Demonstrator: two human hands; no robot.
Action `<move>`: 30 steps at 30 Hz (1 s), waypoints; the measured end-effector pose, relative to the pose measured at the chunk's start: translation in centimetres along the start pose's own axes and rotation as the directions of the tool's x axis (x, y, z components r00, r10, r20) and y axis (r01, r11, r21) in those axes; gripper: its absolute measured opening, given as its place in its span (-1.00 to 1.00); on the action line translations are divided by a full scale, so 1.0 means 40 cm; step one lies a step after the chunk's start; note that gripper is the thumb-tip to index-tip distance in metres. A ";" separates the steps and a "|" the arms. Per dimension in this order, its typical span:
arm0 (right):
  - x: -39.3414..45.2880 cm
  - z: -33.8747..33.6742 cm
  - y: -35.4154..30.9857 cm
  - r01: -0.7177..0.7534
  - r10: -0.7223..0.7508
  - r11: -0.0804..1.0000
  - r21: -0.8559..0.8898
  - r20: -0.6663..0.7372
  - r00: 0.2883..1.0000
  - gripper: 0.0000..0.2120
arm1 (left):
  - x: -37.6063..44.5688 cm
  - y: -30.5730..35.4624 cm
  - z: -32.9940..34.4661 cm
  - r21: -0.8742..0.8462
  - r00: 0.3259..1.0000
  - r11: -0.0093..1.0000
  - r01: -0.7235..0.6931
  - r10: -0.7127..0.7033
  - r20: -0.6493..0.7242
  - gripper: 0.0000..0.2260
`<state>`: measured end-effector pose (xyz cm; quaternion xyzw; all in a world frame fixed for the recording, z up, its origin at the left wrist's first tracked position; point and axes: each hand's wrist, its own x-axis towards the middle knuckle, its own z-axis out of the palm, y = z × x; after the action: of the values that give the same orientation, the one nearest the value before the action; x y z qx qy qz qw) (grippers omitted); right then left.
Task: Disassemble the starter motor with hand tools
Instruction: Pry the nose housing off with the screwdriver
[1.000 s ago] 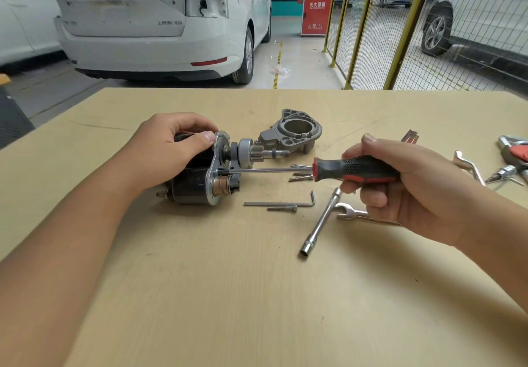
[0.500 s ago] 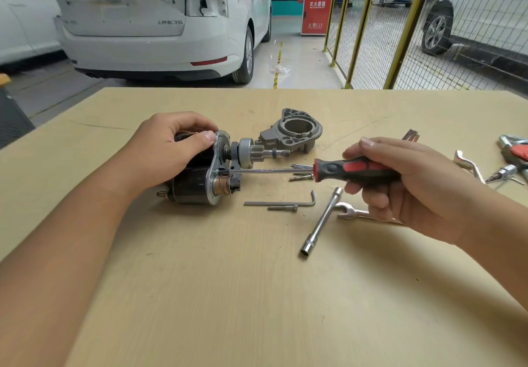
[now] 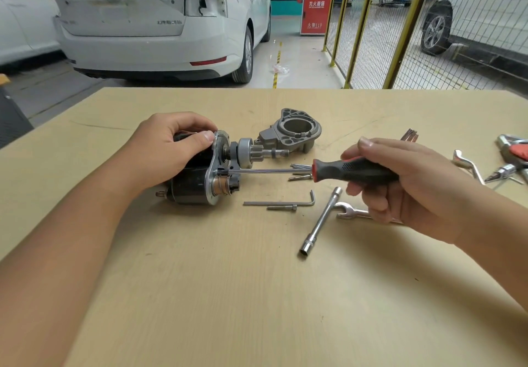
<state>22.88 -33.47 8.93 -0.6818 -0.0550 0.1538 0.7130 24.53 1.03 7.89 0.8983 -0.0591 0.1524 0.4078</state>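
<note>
- On the table (image 3: 257,295), left of centre, the starter motor (image 3: 197,179) is lying on its side, pinion end pointing right.
- Left hand (image 3: 171,149) is wrapping over the black body, thumb pressing by the plate edge; this grip is clenching the motor, probably to keep it from rolling or turning under the tool.
- Right hand (image 3: 400,181) is curling round the handle of the screwdriver (image 3: 351,170), holding it level; the shaft is running left and its tip is sitting at the silver end plate, seemingly in a screw head. Held horizontal, I judge, so the blade is lining up with the screw axis.
- Nose housing (image 3: 294,134) is sitting apart behind the pinion, already off.
- Loose tools are lying within the right hand's reach: one hex key (image 3: 285,202), one socket wrench (image 3: 321,221), one open-end spanner (image 3: 351,212) partly under the hand.
- One long bolt (image 3: 281,208) is lying beside the hex key; a few more fasteners are clustering near the handle, count unclear.
- Further tools are lying at the right edge, too cropped to count.
</note>
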 end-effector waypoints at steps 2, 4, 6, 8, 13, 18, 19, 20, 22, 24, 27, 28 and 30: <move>-0.001 -0.001 0.004 0.046 -0.046 0.999 0.016 0.034 0.998 -0.62 | 0.002 0.000 0.001 -0.006 1.000 1.000 -0.004 0.004 -0.002 -0.88; -0.002 -0.001 0.008 0.078 -0.080 0.995 0.064 0.046 0.996 -0.56 | 0.002 -0.001 0.001 -0.010 1.000 1.000 -0.002 0.002 -0.002 -0.88; -0.002 0.001 0.012 0.086 -0.091 0.991 0.102 0.051 0.995 -0.55 | 0.002 -0.003 0.001 -0.011 1.000 1.000 -0.002 0.002 -0.002 -0.88; -0.004 0.009 0.013 0.070 -0.076 0.992 0.106 0.053 0.996 -0.59 | 0.002 -0.004 0.001 -0.012 1.000 1.000 -0.002 0.002 -0.001 -0.88; -0.004 0.009 0.005 -0.032 0.032 0.999 0.000 -0.015 0.999 -0.63 | 0.002 -0.006 0.001 -0.008 1.000 1.000 -0.004 0.004 -0.001 -0.87; -0.003 -0.002 0.008 0.093 -0.096 0.993 0.079 0.036 0.995 -0.59 | 0.002 -0.004 0.000 -0.003 1.000 1.000 -0.002 0.002 -0.001 -0.88; -0.001 -0.004 0.009 0.117 -0.121 0.988 0.100 0.031 0.992 -0.56 | 0.001 -0.004 0.000 -0.004 1.000 1.000 -0.002 0.002 -0.001 -0.88; 0.000 -0.005 0.009 0.131 -0.134 0.985 0.113 0.026 0.991 -0.53 | 0.002 -0.004 -0.001 -0.006 1.000 1.000 -0.002 0.002 -0.001 -0.88; 0.002 -0.001 0.012 0.121 -0.125 0.986 0.116 0.027 0.992 -0.55 | 0.002 -0.002 -0.001 -0.007 1.000 1.000 -0.003 0.003 0.000 -0.88; 0.001 0.006 0.011 0.069 -0.072 0.994 0.090 0.031 0.997 -0.64 | 0.001 -0.001 -0.001 -0.007 1.000 1.000 -0.003 0.003 0.000 -0.88; 0.000 0.005 0.004 -0.011 0.011 1.000 -0.002 -0.021 1.000 -0.63 | 0.001 -0.001 -0.001 -0.007 1.000 1.000 -0.001 0.001 -0.003 -0.88; 0.001 0.003 0.002 -0.009 0.009 1.000 -0.008 -0.023 1.000 -0.63 | 0.001 -0.001 -0.001 -0.007 1.000 1.000 0.001 -0.001 -0.003 -0.88; 0.001 0.001 0.003 0.026 -0.026 0.999 0.020 0.007 1.000 -0.69 | 0.001 -0.001 0.000 -0.014 1.000 1.000 0.004 -0.004 -0.002 -0.88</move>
<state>22.87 -33.42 8.81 -0.6733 -0.0649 0.1476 0.7216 24.56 1.07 7.87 0.8954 -0.0578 0.1522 0.4144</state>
